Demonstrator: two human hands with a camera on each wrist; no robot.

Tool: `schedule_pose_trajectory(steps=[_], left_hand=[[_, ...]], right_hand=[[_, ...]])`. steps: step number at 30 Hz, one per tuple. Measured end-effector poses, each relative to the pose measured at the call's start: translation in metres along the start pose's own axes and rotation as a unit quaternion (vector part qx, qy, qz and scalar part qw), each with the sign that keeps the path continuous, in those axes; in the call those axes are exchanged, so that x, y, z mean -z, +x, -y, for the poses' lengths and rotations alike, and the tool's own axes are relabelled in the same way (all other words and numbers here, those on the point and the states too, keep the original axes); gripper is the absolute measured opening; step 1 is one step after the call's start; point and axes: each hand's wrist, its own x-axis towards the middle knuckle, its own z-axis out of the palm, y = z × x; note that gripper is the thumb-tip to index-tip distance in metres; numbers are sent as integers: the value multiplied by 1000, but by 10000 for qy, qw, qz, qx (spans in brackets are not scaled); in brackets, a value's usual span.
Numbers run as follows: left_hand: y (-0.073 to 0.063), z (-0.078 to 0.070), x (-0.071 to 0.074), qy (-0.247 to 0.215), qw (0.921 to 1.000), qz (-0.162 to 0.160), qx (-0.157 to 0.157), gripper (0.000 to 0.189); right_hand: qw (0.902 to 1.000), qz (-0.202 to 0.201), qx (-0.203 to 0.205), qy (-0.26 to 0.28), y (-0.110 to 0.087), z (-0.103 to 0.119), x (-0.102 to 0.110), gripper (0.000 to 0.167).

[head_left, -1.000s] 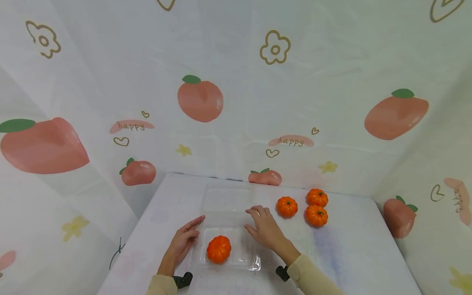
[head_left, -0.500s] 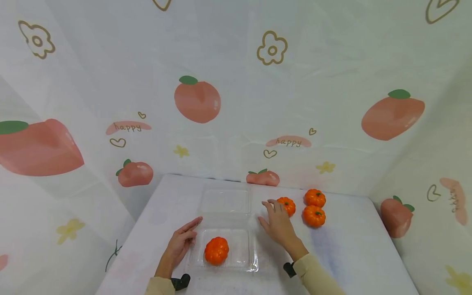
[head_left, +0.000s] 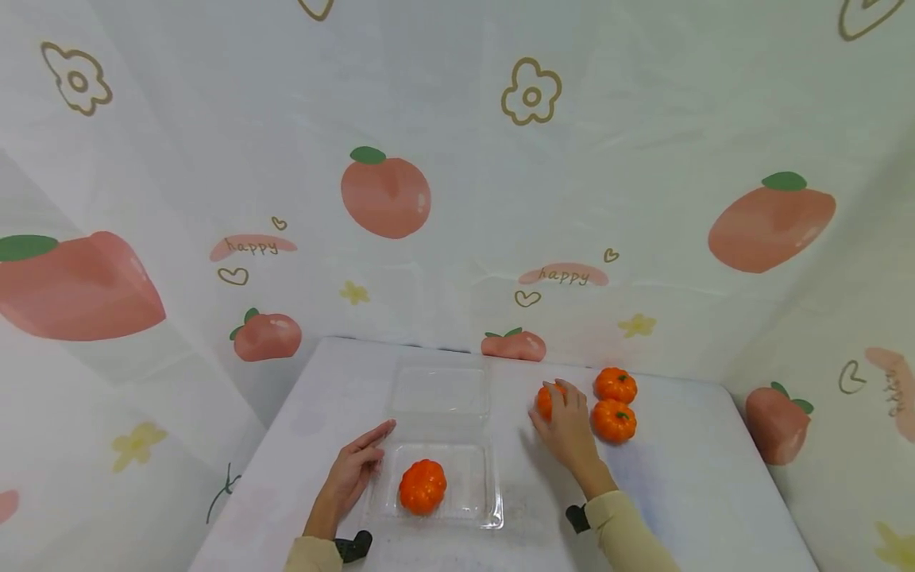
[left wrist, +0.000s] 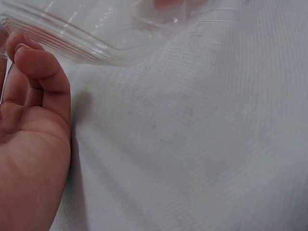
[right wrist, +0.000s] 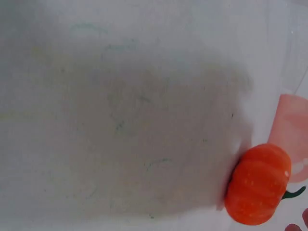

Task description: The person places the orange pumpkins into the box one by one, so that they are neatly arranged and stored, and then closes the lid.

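A clear plastic clamshell box lies open on the table, its lid folded back away from me. One small orange pumpkin sits in the left part of the base. My left hand rests along the box's left side, fingers extended; in the left wrist view its fingertips meet the ridged plastic edge. To the right of the lid, my right hand is over another pumpkin, thumb and fingers spread about it. The right wrist view shows that pumpkin with its green stem and fingertips just apart from it.
Two more pumpkins, a rear one and a front one, stand close together right of my right hand. A white cloth covers the table. Behind it rises a white curtain printed with peaches and flowers.
My right hand has moved right from the box's right side to the nearest loose pumpkin. The left hand stays at the box's left edge, and the boxed pumpkin has not moved.
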Motion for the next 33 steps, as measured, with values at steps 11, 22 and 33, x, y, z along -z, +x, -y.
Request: schedule_pose_trajectory(steps=[11,22,33], left_hand=[[0,0,-3,-19,9999,-114,-24,55],[0,-2,-1,139,9999,-102,-12,53],[6,-4,1,-39,9998,-141,124,52]], right_hand=[[9939,510,-854,477,1,-16,3,71],[9743,1072,-1777,880,4,-25,-3,81],[9638,1162,-2115,1130,5,-26,-6,83]])
